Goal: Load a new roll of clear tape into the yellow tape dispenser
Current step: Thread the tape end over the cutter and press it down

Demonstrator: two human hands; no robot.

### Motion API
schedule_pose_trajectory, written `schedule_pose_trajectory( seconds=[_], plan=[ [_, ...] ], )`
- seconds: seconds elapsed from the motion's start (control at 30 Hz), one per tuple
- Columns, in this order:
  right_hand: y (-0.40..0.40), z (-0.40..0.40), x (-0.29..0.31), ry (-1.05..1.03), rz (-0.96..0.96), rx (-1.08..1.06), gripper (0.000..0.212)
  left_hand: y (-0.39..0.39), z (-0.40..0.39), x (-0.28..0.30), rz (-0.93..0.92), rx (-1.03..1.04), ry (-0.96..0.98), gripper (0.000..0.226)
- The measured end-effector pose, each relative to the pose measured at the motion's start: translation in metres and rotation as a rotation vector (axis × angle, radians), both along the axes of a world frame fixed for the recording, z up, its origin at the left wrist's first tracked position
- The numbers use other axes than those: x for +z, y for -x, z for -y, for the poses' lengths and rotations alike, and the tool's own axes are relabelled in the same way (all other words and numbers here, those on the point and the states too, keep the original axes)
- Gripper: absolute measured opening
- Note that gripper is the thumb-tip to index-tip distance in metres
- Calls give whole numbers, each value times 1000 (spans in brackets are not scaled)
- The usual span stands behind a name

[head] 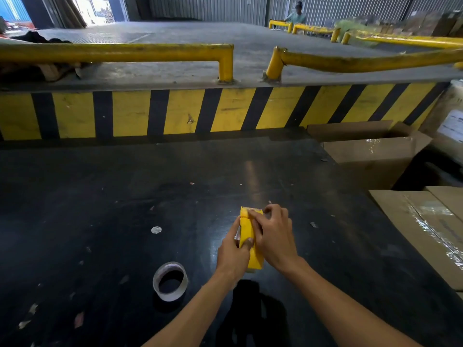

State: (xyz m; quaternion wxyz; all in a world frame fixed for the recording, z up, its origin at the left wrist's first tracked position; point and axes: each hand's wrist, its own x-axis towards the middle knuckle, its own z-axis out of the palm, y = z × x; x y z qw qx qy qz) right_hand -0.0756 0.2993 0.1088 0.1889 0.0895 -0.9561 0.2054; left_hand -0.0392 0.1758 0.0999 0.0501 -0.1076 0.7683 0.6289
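- Right hand (271,237): fingers curled over the far end and right side of the yellow tape dispenser (250,236), fingertips pinched at its top edge; grasping it.
- Left hand (234,254): thumb pressed on the dispenser's near yellow face, fingers wrapped round its left side; grasping too.
- Dispenser sits between both hands, long axis running 12 to 6 o'clock, over the black table (100,221); whether it touches the table, cannot tell.
- Roll of clear tape (170,281) stands on the table at 8 o'clock from the dispenser, apart from both hands.
- Taped cardboard boxes (426,221) at 3 o'clock, cut off by the frame edge.
- Yellow-black striped ledge (225,111) at 12 o'clock.
- Dispenser's inside hidden by hands.
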Motion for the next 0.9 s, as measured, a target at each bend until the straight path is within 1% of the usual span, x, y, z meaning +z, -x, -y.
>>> schedule_pose_trajectory(
  seconds=[0.07,0.17,0.23,0.3,0.37,0.43,0.5,0.57,0.6,0.67,0.7,0.77,0.83,0.9],
  plan=[
    [-8,0,-5,123,146,-33,39,0,1,1,-50,7,101,63],
    [-15,6,-11,411,463,3,48,0,2,-1,-108,15,316,59],
    [-18,12,-16,602,582,-9,51,-2,1,-4,-130,9,405,55],
    [-18,14,-23,734,655,-41,56,-4,0,-7,-148,-23,418,51],
    [-15,11,-28,791,697,-61,63,-7,-1,-10,-207,-111,421,48],
    [-11,4,-29,867,716,-80,62,-10,1,-16,-238,-191,460,53],
    [-13,-2,-30,952,746,-63,59,-16,3,-19,-246,-264,574,59],
    [-15,-7,-32,997,770,-35,63,-22,3,-18,-259,-354,696,59],
    [-16,-10,-34,1018,777,-33,65,-23,3,-18,-259,-392,722,58],
    [-16,-13,-38,1070,777,-27,63,-23,6,-19,-248,-434,707,57],
    [-16,-15,-40,1083,779,-22,61,-22,7,-19,-240,-451,662,59],
    [-14,-20,-45,1082,790,-12,58,-21,10,-19,-240,-455,541,67],
    [-13,-25,-48,1087,804,4,55,-22,15,-21,-271,-384,453,69],
    [-14,-28,-51,1087,822,21,54,-21,22,-31,-335,-245,531,69]
  ],
)
